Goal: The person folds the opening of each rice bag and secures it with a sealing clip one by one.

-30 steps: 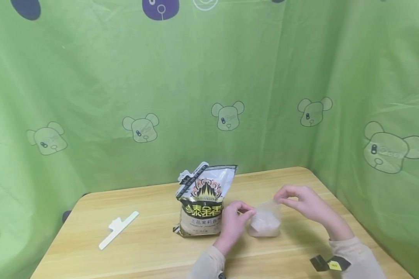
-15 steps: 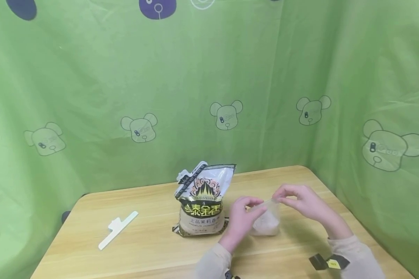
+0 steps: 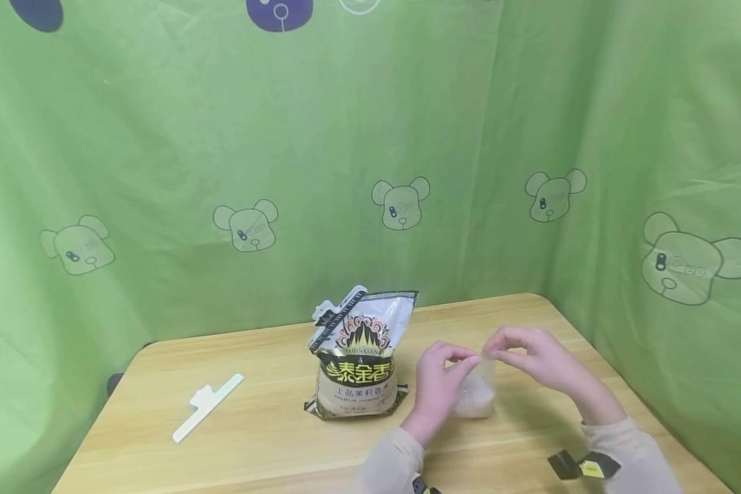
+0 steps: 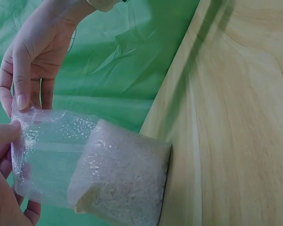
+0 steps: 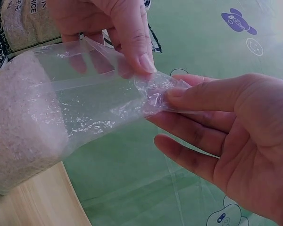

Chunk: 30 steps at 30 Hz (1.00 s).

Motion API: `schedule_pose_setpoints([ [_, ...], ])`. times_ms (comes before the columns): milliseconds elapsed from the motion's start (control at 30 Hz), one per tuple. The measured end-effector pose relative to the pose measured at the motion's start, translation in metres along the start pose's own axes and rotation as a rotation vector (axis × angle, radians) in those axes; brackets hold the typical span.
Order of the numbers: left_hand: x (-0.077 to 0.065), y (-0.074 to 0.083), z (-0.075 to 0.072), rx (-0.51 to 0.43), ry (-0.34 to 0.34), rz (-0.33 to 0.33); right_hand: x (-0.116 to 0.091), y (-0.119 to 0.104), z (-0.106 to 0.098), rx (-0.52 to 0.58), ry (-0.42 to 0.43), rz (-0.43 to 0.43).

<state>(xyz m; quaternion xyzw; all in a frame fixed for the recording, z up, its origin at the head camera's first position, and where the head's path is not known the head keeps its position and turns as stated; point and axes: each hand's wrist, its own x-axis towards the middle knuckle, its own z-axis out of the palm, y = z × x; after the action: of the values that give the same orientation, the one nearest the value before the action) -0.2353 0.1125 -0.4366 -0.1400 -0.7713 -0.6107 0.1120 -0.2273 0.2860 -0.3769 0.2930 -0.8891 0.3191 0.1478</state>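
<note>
A clear plastic bag of rice [image 3: 478,398] stands on the right part of the table, its lower part full and its top loose. My left hand [image 3: 440,384] pinches the bag's top edge between thumb and fingers, partly covering the bag in the head view. Close beside it, my right hand [image 3: 540,363] pinches the top edge at the right corner. In the right wrist view, the film is bunched under the right thumb [image 5: 198,96], and a few grains cling inside the see-through upper part. The rice [image 4: 127,174] fills the bottom in the left wrist view.
A large printed rice bag [image 3: 361,370] stands left of my left hand, a white clip [image 3: 339,319] across its top corner. Another white clip [image 3: 208,406] lies at the left of the wooden table [image 3: 272,446]. Green curtains [image 3: 321,137] hang behind and at the sides.
My left hand has slid right along the bag's top edge until it is close to my right hand. The right hand stays nearly in place, still pinching the corner.
</note>
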Motion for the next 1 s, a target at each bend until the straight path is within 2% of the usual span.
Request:
schedule_pose_setpoints([
  [133, 0.0, 0.0, 0.0, 0.01, 0.006, 0.012, -0.001, 0.013, 0.004, -0.01, 0.005, -0.002],
  [300, -0.001, -0.004, -0.002, 0.007, 0.003, 0.03, -0.001, 0.017, 0.004, -0.009, 0.008, -0.012],
  [567, -0.001, -0.022, -0.007, -0.013, 0.007, -0.007, -0.002, 0.02, 0.003, 0.01, 0.004, -0.016],
  [667, -0.002, -0.024, -0.01, -0.009, 0.0, -0.006, -0.002, 0.02, 0.003, 0.006, 0.002, -0.015],
  [800, -0.003, -0.024, -0.012, -0.002, -0.003, -0.006, -0.001, 0.014, 0.002, 0.0, 0.004, -0.013],
  [1000, -0.005, -0.026, -0.017, 0.042, 0.017, -0.018, 0.002, -0.01, -0.005, -0.015, 0.001, -0.004],
])
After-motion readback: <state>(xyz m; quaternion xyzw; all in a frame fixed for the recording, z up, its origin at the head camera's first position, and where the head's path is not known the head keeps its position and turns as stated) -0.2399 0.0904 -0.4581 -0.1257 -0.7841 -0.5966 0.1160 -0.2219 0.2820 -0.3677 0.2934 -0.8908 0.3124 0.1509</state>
